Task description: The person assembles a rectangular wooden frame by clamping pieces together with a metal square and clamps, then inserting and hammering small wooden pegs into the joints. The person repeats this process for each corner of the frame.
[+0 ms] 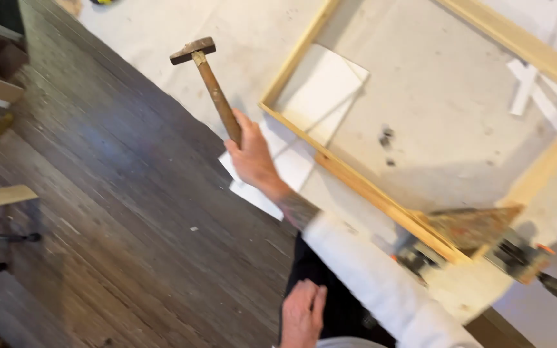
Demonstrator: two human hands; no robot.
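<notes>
My right hand [251,156] is clenched around the lower end of the hammer [212,84], which points toward the upper left of the frame. It looks head-heavy, the wooden handle stiff, best gripped low. My left hand [303,314] rests open at the bottom centre, holding nothing. The wooden frame [362,185] lies to the right, clamps [517,254] at its corner.

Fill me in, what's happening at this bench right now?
A person's right hand holds a hammer by its wooden handle, head raised above the edge of a cloth-covered table. The grip is closed around the lower handle. A wooden frame lies flat on the table, with a clamp fixed at its near corner and white sheets lying under and beside it. The left hand is empty, resting low near the person's body, away from the frame.
</notes>
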